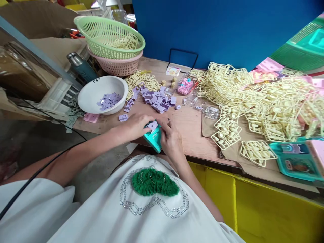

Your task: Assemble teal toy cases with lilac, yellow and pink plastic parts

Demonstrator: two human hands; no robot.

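- Head view: I am gripping the teal part point(155, 139) with both hands at the near edge of the table point(188, 126), to the right of the white bowl point(92, 88) and closer to me than it is.
- My left hand point(138, 125) is clenching round the part's upper end, fingers curling beside the lilac piece point(152, 126) that is sitting on top.
- My right hand point(170, 140) is grasping the part's lower side, fingers closed on it; whether its thumb is touching the lilac piece I cannot tell.
- As I am judging it, the piece is being seated; I should be squaring it first, pressing straight rather than slanted, the right hand bracing underneath.
- The loose lilac pile point(159, 100) is lying right of the bowl, beyond my hands; the cream sprues point(253, 101) are spreading much farther right of the bowl, well apart from my fingers.
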